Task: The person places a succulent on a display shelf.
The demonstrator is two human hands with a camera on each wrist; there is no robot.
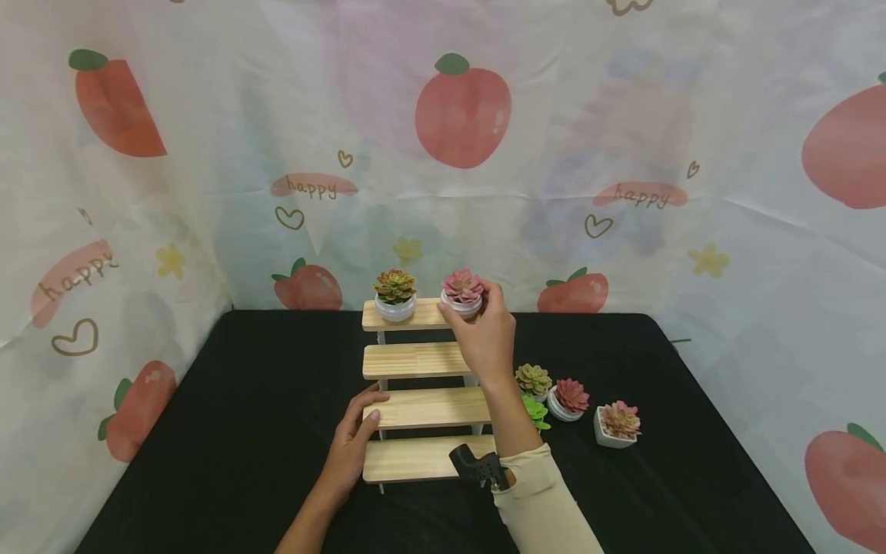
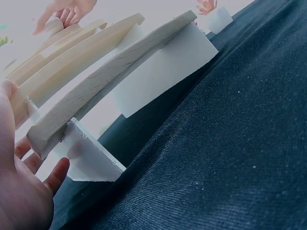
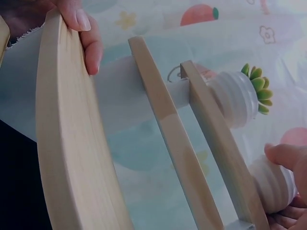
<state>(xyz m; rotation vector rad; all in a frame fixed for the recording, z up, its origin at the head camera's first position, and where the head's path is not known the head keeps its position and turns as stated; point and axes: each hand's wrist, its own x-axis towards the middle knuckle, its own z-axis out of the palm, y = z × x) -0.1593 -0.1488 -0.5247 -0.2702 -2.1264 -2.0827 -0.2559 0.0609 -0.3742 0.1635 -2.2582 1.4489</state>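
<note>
A tiered wooden shelf stand (image 1: 415, 360) with white side panels (image 2: 158, 72) stands on the black cloth. My left hand (image 1: 346, 442) grips the left end of its third board from the top, fingers over the edge in the right wrist view. On the top board, toward the right, my right hand (image 1: 487, 335) holds a pink artificial succulent (image 1: 462, 286) by its round white pot (image 3: 273, 184), thumb and fingers on opposite sides. The pot's base is at the board. An orange-green succulent (image 1: 395, 286) in a similar pot sits at the top board's left end.
Right of the stand are a yellow-green succulent (image 1: 533, 378), a bright green one (image 1: 536, 412) partly behind my right forearm, a dark pink one (image 1: 571, 395) and a pale pink one (image 1: 620, 422) in a square pot. A fruit-print curtain (image 1: 464, 231) hangs behind the table.
</note>
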